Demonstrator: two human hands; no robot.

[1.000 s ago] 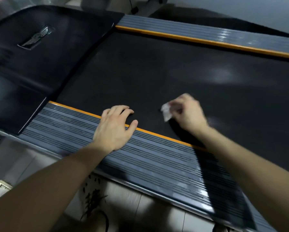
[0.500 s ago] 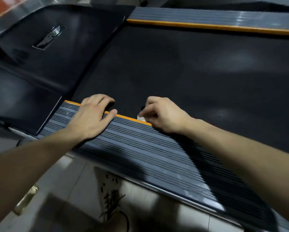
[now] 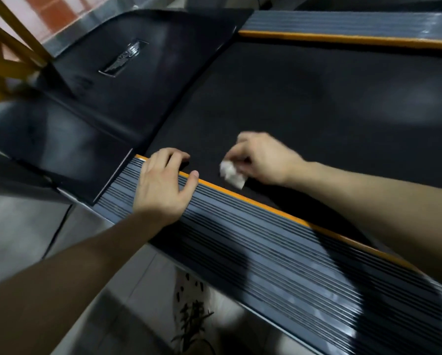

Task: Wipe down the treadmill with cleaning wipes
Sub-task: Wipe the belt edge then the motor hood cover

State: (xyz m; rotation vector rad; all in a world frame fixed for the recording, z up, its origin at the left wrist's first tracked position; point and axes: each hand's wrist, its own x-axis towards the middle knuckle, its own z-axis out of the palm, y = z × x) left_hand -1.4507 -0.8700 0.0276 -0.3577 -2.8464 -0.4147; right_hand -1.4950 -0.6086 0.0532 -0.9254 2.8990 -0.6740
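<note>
Filling most of the view at a slant, a treadmill (image 3: 304, 111), with its wide black belt (image 3: 355, 80) down the middle. Along the near edge, a grey ribbed side rail (image 3: 266, 257), trimmed with an orange strip (image 3: 273, 208) next to the belt; along the other edge, a matching far rail (image 3: 343, 21). To the left, a glossy black motor cover (image 3: 112, 119). Below the side rail, pale floor tiles (image 3: 17, 239); in the top left corner, part of a yellow frame (image 3: 7, 55), blurred. Palm-down on the side rail near the motor cover, the left hand (image 3: 163, 185), fingers loosely spread and holding nothing, fingertips past the orange strip on the belt's edge, thumb tip at the strip. Near it to the right, on the belt just beyond the strip, the right hand (image 3: 263, 160), fingers curled around a crumpled white wipe (image 3: 231, 172) held down against the belt. On the motor cover, a small silver badge (image 3: 123, 58).
</note>
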